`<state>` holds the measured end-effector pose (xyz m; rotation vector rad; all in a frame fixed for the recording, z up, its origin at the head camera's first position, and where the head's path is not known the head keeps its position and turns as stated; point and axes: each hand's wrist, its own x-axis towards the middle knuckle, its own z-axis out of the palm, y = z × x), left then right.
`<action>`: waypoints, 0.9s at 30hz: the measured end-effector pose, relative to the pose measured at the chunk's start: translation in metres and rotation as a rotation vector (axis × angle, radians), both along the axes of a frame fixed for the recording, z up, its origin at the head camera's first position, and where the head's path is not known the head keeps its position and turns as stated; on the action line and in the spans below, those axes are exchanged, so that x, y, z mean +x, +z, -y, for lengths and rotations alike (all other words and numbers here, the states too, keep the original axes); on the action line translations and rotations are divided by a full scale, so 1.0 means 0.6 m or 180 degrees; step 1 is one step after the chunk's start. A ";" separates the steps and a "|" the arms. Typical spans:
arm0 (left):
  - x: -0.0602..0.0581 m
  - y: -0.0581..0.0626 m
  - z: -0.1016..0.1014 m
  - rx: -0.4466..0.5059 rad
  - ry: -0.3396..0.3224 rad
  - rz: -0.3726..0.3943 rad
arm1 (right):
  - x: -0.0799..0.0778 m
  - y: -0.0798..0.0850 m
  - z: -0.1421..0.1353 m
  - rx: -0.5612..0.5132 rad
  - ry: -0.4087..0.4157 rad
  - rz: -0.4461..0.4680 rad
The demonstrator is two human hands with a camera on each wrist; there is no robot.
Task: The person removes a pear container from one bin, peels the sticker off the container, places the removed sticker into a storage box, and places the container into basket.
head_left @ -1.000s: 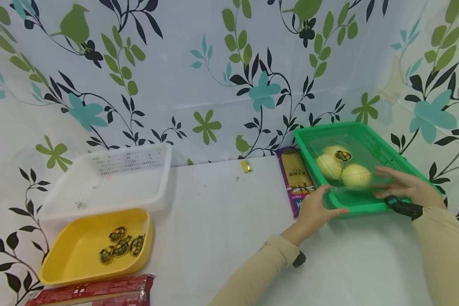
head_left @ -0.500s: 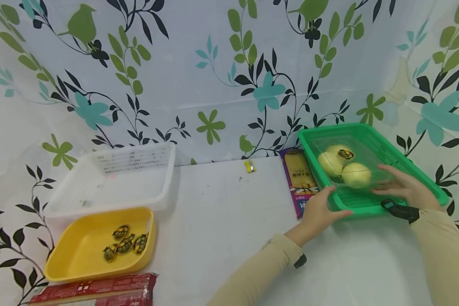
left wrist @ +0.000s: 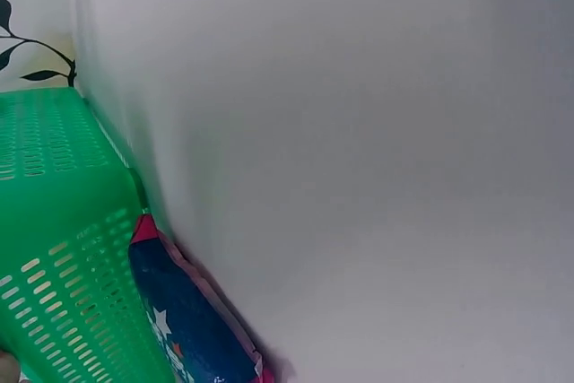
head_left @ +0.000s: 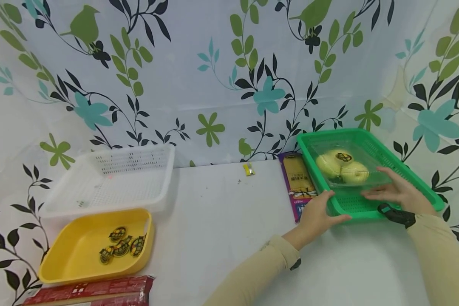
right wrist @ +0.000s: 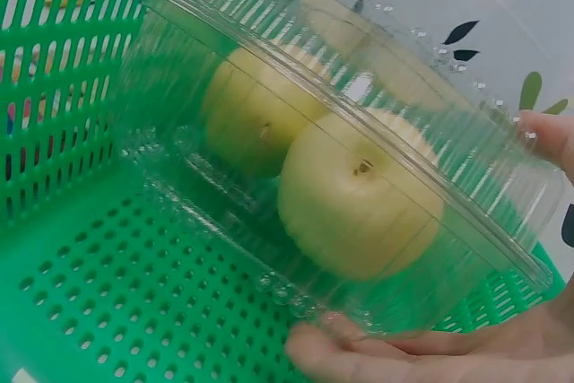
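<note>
A clear plastic clamshell box of pale yellow apples sits tilted in the green basket. A dark round sticker is on its lid. My right hand grips the box at its right end, with some fingers below it and one at the upper edge in the right wrist view. My left hand touches the basket's near left corner, thumb and fingers spread. In the left wrist view only a fingertip shows at the basket's side.
A purple pasta packet lies against the basket's left side. A small yellow piece is at the back. On the left stand a white basket and a yellow tray with several dark stickers, in front of red packets.
The box has tilted slightly, its near edge rising in front of the lower apple. My right fingers have shifted a little left under it. My left hand stays at the basket corner.
</note>
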<state>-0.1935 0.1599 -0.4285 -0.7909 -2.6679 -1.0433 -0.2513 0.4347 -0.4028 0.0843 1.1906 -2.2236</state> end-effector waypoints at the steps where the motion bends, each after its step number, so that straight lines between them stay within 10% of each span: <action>1: 0.002 -0.002 0.000 -0.0005 -0.0005 -0.0009 | -0.002 -0.005 -0.002 0.0110 0.0006 0.0003; 3: 0.004 -0.004 0.002 0.0019 -0.0020 -0.0047 | -0.007 0.002 0.006 -0.0124 -0.0658 0.0884; 17: 0.003 -0.014 0.003 0.0144 -0.0031 -0.0215 | 0.025 0.013 0.005 -0.0187 -0.0681 0.0246; 27: 0.000 -0.005 0.004 0.0159 -0.0113 -0.0132 | 0.005 0.011 0.005 -0.0094 -0.0983 0.0403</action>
